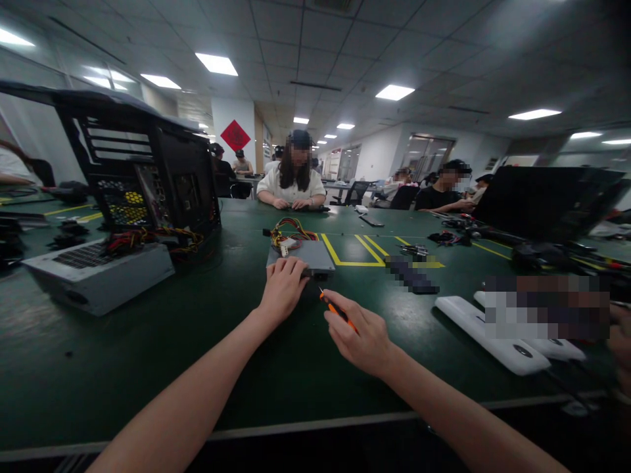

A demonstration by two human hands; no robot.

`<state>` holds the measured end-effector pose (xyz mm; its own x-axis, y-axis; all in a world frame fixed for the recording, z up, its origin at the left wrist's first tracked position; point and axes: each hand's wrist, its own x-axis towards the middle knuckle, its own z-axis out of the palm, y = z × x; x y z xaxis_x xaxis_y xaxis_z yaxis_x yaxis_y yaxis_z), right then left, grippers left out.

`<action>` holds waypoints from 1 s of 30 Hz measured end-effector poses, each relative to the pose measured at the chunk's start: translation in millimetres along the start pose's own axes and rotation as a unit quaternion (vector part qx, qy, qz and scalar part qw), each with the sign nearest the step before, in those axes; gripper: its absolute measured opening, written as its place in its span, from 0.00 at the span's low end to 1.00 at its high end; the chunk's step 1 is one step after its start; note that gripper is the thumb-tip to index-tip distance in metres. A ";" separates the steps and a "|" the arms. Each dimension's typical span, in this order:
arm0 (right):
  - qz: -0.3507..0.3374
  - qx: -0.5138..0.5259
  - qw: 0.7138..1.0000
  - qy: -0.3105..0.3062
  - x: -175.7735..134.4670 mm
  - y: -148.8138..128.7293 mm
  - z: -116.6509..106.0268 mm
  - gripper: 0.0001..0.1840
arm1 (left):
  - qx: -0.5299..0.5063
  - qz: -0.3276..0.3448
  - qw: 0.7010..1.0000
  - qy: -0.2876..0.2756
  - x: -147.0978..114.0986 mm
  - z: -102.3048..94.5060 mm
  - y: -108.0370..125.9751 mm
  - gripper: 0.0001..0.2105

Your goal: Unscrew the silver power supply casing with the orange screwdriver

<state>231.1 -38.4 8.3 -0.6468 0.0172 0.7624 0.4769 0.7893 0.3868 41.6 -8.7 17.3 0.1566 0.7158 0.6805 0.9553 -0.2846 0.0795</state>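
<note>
A flat grey computer power supply [320, 255] lies on the green table in front of me, with a bundle of coloured cables and a white connector [284, 247] on top. My left hand [286, 286] grips its near left edge, fingers over the top and thumb by the near side. An orange and black screwdriver [340, 310] is in my right hand [362, 332], whose fingers are closed round the handle. Its thin tip points up and left, a little short of the power supply's near side and apart from it.
A black computer case [162, 171] stands at the left behind a larger power supply [103, 276]. White power banks [493, 335] lie at the right near a dark phone-like slab [411, 274]. Across the table [221, 374] sits a person [296, 174]. A black monitor-like panel [547, 203] stands far right.
</note>
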 end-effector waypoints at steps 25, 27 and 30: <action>-0.056 -0.016 0.998 -0.008 5.2 -3.4 -1.4 0.14 | 0.016 -0.024 1.000 0.001 -2.8 -6.3 1.7 0.08; -0.048 -0.031 0.998 0.008 5.8 -3.4 -0.5 0.12 | 0.012 -0.025 1.000 0.006 -3.0 -5.0 1.3 0.08; -0.028 -0.023 0.999 0.023 6.2 -3.9 -1.2 0.10 | 0.008 -0.025 1.000 0.008 -3.4 -4.8 0.9 0.08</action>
<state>226.0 -42.1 12.1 -0.6459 -0.0554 0.7614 0.4676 0.7597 0.4519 40.8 -14.4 18.6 0.1037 0.7185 0.6878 0.9657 -0.2383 0.1033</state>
